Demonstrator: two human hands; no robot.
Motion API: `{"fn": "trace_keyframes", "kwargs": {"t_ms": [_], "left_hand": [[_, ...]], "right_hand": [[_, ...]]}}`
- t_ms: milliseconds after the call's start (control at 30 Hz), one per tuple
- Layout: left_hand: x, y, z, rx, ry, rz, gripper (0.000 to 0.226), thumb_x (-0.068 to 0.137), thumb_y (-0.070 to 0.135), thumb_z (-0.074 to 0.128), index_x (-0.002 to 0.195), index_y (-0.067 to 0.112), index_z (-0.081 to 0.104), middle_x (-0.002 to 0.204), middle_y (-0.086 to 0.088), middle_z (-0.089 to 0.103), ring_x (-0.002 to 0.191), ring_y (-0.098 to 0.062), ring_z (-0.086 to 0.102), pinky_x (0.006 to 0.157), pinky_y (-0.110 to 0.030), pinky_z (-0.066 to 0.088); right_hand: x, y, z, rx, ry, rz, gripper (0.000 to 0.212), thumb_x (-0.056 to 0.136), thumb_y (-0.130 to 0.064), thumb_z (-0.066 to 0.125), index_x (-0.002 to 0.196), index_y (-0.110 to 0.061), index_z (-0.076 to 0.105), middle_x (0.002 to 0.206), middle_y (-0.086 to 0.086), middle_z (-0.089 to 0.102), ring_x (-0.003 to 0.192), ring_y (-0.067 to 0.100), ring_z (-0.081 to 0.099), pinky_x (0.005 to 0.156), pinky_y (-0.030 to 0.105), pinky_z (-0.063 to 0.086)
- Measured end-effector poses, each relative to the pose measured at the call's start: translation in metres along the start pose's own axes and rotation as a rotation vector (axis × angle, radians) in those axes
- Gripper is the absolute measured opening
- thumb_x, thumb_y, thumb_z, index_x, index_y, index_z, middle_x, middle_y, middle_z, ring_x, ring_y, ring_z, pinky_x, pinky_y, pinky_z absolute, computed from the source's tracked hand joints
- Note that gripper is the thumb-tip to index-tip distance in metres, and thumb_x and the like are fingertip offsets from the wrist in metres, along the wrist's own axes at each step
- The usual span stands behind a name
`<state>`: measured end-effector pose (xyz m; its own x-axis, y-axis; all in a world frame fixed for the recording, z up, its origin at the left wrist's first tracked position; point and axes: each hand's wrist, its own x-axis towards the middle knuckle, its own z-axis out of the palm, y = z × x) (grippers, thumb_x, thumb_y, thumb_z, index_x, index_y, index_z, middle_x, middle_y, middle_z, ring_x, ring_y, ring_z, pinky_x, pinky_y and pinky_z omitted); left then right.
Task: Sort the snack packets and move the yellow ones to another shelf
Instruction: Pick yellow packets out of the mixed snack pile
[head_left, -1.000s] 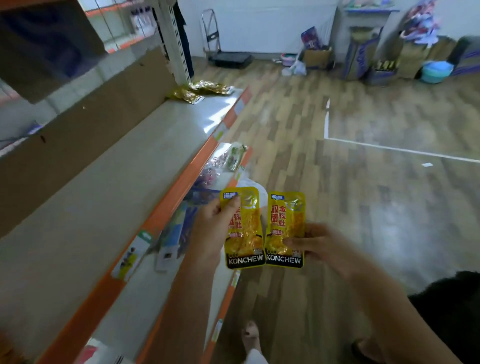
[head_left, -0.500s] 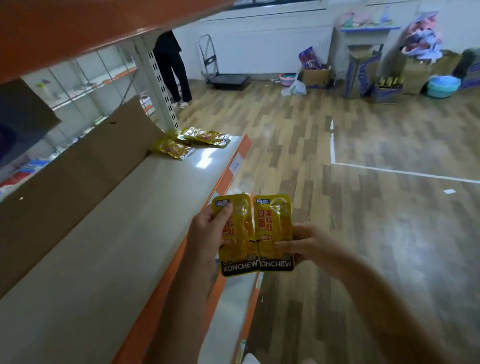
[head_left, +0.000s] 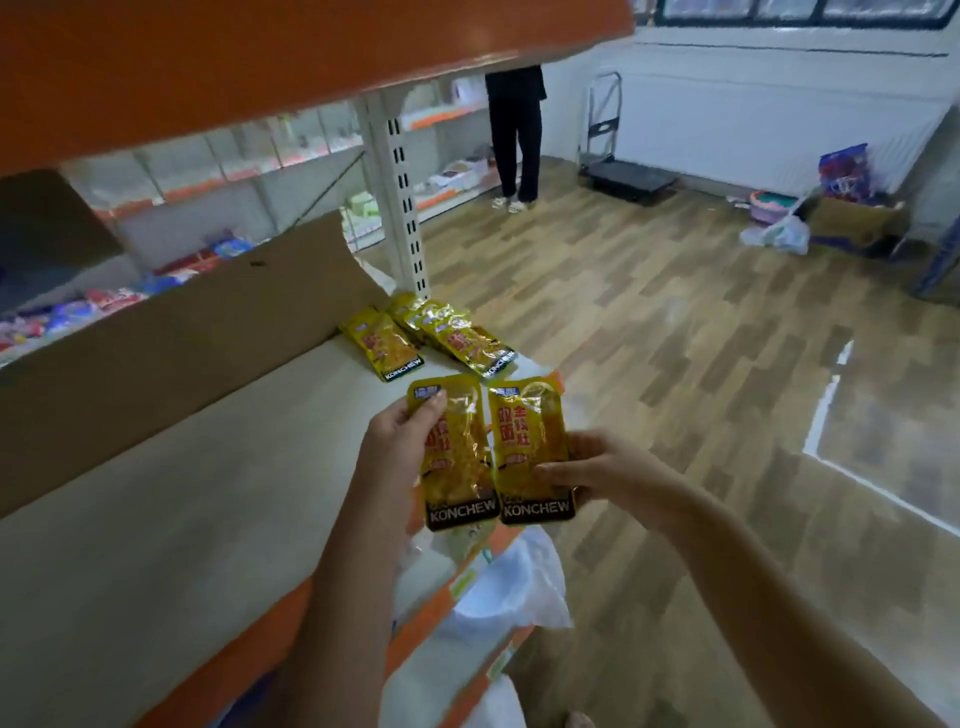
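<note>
Two glossy yellow foil packets, flat and rectangular — left packet (head_left: 457, 457) pinched by the left hand (head_left: 400, 441), right packet (head_left: 530, 452) by the right hand (head_left: 608, 467), held side by side over the orange shelf edge (head_left: 249, 654). Pale matte shelf board (head_left: 156, 519), largely bare; more yellow packets (head_left: 431, 338) lie at its far end.

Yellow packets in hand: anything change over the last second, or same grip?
Both hands carried their packets up from beside the lower shelf to the upper shelf, closing on the yellow pile at its far end. Nothing taken or let go: left hand still pinches the left packet, right hand the right packet, side by side. The pile stayed put.
</note>
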<state>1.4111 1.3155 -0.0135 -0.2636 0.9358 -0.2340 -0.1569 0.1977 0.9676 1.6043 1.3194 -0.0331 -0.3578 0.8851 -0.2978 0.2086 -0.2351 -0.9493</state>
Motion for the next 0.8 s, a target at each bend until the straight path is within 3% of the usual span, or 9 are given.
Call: {"fn": "trace_keyframes", "kwargs": {"t_ms": [133,300,400,500,700,800], "left_hand": [[0.025,0.003,0.014,0.049,0.117,0.022,0.015,0.091,0.022,0.06,0.079,0.02,0.068,0.064,0.005,0.065,0.056,-0.009,0.06,0.045,-0.017,0.045],[0.05,0.005,0.011,0.063,0.238,0.029,0.016,0.092,0.02,0.06,0.076,0.02,0.066,0.06,0.007,0.064,0.052,-0.006,0.059,0.043,-0.016,0.046],[0.065,0.005,0.003,0.058,0.271,0.028,0.016,0.092,0.018,0.059,0.078,0.019,0.065,0.067,0.0,0.063,0.057,-0.011,0.06,0.045,-0.018,0.048],[0.081,0.004,-0.009,0.051,0.323,0.021,0.015,0.092,0.018,0.059,0.079,0.018,0.065,0.07,-0.003,0.063,0.063,-0.014,0.06,0.05,-0.021,0.05],[0.103,0.004,-0.032,0.034,0.43,-0.007,0.014,0.092,0.018,0.059,0.079,0.015,0.065,0.073,-0.007,0.063,0.064,-0.015,0.061,0.051,-0.021,0.05],[0.105,0.004,-0.036,0.001,0.457,-0.01,0.014,0.092,0.016,0.059,0.08,0.011,0.064,0.071,-0.007,0.063,0.06,-0.015,0.06,0.048,-0.019,0.05]], "right_hand": [[0.043,-0.014,-0.027,-0.041,-0.125,-0.006,0.012,0.086,-0.002,0.06,0.092,-0.009,0.068,0.079,0.005,0.069,0.068,0.02,0.062,0.06,0.029,0.049],[0.089,-0.03,-0.038,-0.091,-0.27,0.003,0.019,0.09,0.0,0.053,0.106,-0.001,0.063,0.081,0.006,0.067,0.061,0.009,0.063,0.053,0.019,0.051],[0.115,-0.039,-0.035,-0.115,-0.314,0.026,0.013,0.091,0.0,0.051,0.09,-0.006,0.063,0.079,0.005,0.064,0.062,0.011,0.063,0.057,0.023,0.053],[0.141,-0.051,-0.027,-0.179,-0.333,0.033,0.017,0.093,-0.002,0.051,0.083,-0.011,0.062,0.076,0.003,0.064,0.066,0.013,0.061,0.05,0.021,0.05],[0.193,-0.07,-0.001,-0.424,-0.333,0.08,0.014,0.096,-0.003,0.046,0.084,-0.004,0.053,0.073,0.011,0.055,0.061,0.018,0.056,0.046,0.021,0.05],[0.216,-0.077,0.014,-0.675,-0.344,0.023,0.013,0.097,-0.005,0.044,0.092,0.002,0.055,0.067,0.009,0.052,0.054,0.016,0.053,0.048,0.02,0.047]]}}
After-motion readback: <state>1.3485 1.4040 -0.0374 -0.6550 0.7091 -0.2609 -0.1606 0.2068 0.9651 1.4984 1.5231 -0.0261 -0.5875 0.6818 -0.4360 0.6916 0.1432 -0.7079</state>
